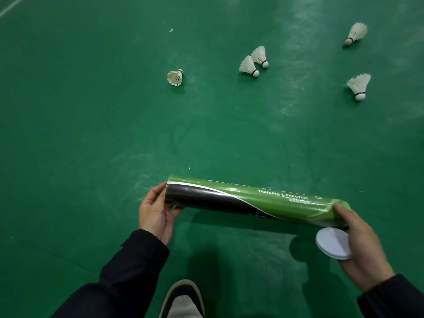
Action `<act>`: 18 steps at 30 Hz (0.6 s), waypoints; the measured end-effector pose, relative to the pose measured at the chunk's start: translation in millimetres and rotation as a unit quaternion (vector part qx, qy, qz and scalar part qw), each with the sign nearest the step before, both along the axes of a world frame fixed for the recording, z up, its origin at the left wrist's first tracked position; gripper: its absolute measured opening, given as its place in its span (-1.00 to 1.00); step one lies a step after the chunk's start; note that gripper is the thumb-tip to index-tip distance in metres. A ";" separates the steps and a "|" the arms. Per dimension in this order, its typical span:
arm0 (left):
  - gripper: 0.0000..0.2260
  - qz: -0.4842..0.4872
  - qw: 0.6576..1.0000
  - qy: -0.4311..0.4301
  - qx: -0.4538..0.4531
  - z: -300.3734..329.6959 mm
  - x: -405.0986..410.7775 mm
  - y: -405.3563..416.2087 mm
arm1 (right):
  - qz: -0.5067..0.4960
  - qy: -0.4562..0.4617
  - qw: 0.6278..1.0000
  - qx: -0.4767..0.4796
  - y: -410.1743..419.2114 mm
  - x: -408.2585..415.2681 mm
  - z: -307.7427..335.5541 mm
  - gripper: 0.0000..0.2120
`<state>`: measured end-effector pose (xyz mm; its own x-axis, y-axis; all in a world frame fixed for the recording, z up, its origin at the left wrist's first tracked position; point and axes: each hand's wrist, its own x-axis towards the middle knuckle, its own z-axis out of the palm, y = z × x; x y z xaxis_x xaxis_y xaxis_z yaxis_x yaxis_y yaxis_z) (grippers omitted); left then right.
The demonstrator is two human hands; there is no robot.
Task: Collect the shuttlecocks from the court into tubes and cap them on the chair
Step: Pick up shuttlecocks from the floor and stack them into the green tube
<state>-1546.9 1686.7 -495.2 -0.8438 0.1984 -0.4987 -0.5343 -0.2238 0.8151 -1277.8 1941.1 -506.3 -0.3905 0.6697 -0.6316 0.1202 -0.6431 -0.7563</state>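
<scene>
A green and black shuttlecock tube (pixel 252 201) lies level between my hands, low over the green court. My left hand (pixel 156 213) cups its left end, fingers curled round the rim. My right hand (pixel 358 239) grips the right end and also holds two stacked white round caps (pixel 332 243) under the tube. Several white feather shuttlecocks lie on the floor ahead: one (pixel 175 78) at centre, a touching pair (pixel 249 65) (pixel 260 56) to its right, and two more (pixel 356 33) (pixel 359 84) at far right.
The green court floor (pixel 91 111) stretches all around, with a white line (pixel 11 5) at the top left corner. My shoe (pixel 182 299) shows at the bottom centre. No chair is in view.
</scene>
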 end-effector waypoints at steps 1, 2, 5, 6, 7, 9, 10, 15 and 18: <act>-0.84 -0.003 1.000 -0.001 0.002 0.0 0.2 0.0 | -0.001 -0.004 1.000 -0.001 -1.0 0.6 -0.9 -0.73; -0.84 -0.006 1.000 0.000 0.000 -0.3 0.5 0.0 | -0.005 -0.006 1.000 -0.001 -1.6 1.0 -2.1 -0.69; -0.86 -0.010 1.000 -0.001 -0.002 -4.2 2.6 -2.0 | -0.006 -0.005 1.000 -0.007 -1.6 -1.8 1.0 -0.66; -0.87 -0.008 1.000 -0.002 0.000 -5.3 3.5 -2.8 | -0.003 -0.004 1.000 -0.005 -0.9 -3.0 2.4 -0.65; -0.86 -0.007 1.000 -0.003 0.000 -7.1 3.9 -3.0 | -0.002 -0.007 1.000 -0.003 -0.5 -3.9 4.3 -0.62; -0.87 -0.008 1.000 0.004 0.000 -9.8 4.6 -2.0 | -0.006 -0.014 1.000 -0.007 -0.2 -3.7 5.4 -0.72; -0.90 -0.009 1.000 0.013 0.001 -10.5 4.1 -1.3 | -0.010 -0.013 1.000 -0.015 -1.1 -4.0 6.8 -0.79; -0.76 -0.027 0.996 0.068 -0.050 -7.2 -4.3 8.8 | 0.007 -0.037 0.999 -0.011 -5.8 -9.5 11.3 -0.76; -0.77 -0.001 0.993 0.064 -0.094 -11.2 -12.5 7.3 | -0.009 -0.035 0.998 0.056 -5.6 -16.4 19.6 -0.80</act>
